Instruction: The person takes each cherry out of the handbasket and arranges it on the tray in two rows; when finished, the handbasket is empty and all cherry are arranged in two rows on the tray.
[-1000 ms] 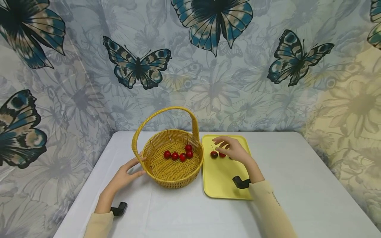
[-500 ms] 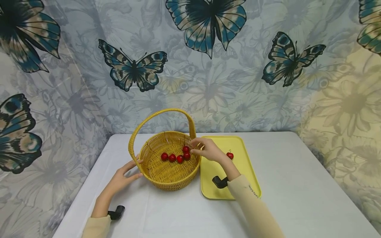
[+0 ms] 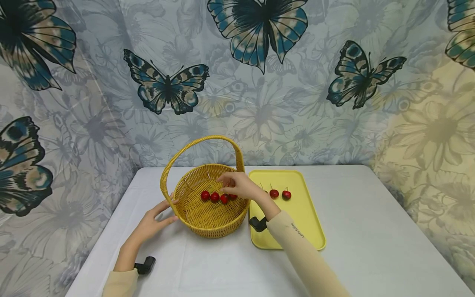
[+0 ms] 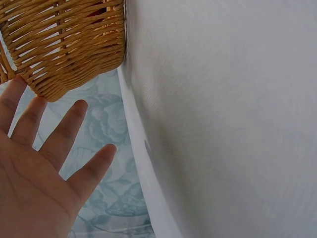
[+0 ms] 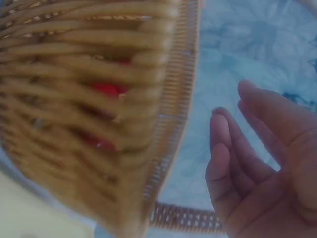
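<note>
Cherries (image 3: 214, 197) in basket (image 3: 208, 218), right hand (image 3: 239, 185) above.

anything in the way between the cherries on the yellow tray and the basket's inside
Yes: the right rim of the basket stands between, and one end of the handle rises there. The right hand is over the basket, its wrist across that path. Nothing else visible blocks the cherries.

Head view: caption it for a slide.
Right hand over a wicker basket of cherries, left hand at its side, more cherries on the yellow tray.
</note>
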The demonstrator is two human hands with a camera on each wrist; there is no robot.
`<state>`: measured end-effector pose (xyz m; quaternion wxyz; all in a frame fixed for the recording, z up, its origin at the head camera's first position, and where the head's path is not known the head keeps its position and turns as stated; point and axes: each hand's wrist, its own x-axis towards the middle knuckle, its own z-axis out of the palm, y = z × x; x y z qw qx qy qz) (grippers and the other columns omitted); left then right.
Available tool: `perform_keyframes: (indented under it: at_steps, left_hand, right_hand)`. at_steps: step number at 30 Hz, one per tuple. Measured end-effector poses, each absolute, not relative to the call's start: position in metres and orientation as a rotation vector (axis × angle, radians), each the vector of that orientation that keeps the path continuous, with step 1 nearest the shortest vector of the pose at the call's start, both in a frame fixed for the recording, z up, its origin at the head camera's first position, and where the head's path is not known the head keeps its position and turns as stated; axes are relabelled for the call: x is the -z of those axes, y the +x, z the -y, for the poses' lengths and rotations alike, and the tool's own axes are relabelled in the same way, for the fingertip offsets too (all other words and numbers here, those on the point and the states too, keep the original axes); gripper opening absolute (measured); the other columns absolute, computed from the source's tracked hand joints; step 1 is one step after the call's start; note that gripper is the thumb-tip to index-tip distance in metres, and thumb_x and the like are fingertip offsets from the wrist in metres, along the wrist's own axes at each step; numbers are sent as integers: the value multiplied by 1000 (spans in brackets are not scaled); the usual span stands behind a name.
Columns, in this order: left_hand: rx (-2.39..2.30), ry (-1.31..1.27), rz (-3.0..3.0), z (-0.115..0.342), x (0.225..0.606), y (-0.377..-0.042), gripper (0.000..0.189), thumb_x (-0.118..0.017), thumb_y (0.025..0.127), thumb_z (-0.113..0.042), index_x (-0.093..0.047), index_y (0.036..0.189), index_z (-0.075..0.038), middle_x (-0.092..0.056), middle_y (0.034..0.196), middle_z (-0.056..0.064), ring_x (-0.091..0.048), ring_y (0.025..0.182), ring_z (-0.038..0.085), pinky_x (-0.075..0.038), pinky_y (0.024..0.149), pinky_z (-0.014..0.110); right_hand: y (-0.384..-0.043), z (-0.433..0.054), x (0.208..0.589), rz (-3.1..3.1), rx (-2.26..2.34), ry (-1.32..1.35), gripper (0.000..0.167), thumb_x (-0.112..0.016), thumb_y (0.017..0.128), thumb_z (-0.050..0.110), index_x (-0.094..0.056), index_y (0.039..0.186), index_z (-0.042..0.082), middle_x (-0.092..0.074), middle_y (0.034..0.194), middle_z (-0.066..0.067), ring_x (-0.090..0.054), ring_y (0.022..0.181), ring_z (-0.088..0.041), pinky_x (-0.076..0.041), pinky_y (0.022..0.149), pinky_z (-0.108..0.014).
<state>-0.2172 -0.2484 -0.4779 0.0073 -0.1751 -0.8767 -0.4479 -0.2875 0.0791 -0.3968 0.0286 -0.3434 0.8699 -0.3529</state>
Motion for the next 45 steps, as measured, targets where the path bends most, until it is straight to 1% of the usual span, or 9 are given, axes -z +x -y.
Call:
perform_keyframes:
  at_steps: [7,12,15,20,27,31,35,41,45]
  left_hand:
    - [1407,-478,2779,254,485,-222,58,-67,83,-42,-48,136,-28,-38,146,5,-27,137,35,-27,106,62]
    - [1419,-511,2757,252,481,-219,57,-67,84,-37,-49,136,-24,-31,150,1,-24,138,34,-26,106,63]
    - [1435,-543,2736,253,481,-218,56,-67,85,-34,-49,136,-23,-25,152,-2,-22,139,32,-25,106,63]
    - [1442,-551,2736,254,483,-220,56,-67,85,-35,-49,136,-22,-25,153,-2,-22,139,30,-25,106,63]
    - [1450,-544,2725,252,483,-218,56,-67,85,-34,-49,136,-22,-25,153,-2,-23,139,30,-25,106,63]
    - [1457,-536,2724,253,485,-217,56,-67,85,-34,-49,136,-21,-25,153,-4,-23,139,30,-25,106,62]
    - [1458,-515,2734,254,487,-217,56,-66,85,-34,-48,136,-22,-24,153,-7,-21,140,30,-24,107,63]
    - [1465,-535,2727,252,486,-220,56,-66,86,-34,-48,137,-21,-24,153,-4,-21,140,29,-24,108,62]
    - [1473,-538,2723,252,486,-220,55,-66,85,-33,-49,136,-20,-24,153,-3,-23,139,28,-24,108,61]
  right_hand:
    - [-295,-61,394,-2605,1105,-1085,30,-65,87,13,-61,117,11,-67,94,-5,-62,73,-14,-52,67,-21]
    - [-300,-49,393,-2558,1098,-1053,36,-65,87,11,-59,122,13,-65,105,-11,-63,84,-17,-53,73,-22]
    - [-304,-43,393,-2543,1068,-1039,39,-65,87,12,-57,124,15,-63,108,-10,-63,86,-18,-53,73,-22]
    - [-313,-34,393,-2522,1017,-981,41,-65,87,12,-56,127,13,-61,112,-6,-62,88,-19,-53,73,-24]
    - [-324,-24,399,-2478,955,-970,40,-63,88,6,-56,127,8,-60,118,-15,-59,102,-25,-53,83,-28]
    - [-329,-21,403,-2449,932,-975,40,-62,87,2,-57,126,8,-59,119,-18,-57,105,-28,-53,81,-30]
    - [-334,-17,405,-2438,899,-918,40,-63,86,1,-59,125,11,-58,120,-16,-56,107,-26,-53,77,-28]
    - [-342,-12,412,-2432,819,-823,44,-65,84,-2,-59,125,12,-59,119,-12,-55,107,-23,-53,76,-27]
    - [-346,-9,419,-2423,776,-800,46,-65,82,-5,-59,125,11,-60,116,-10,-55,106,-23,-51,71,-23]
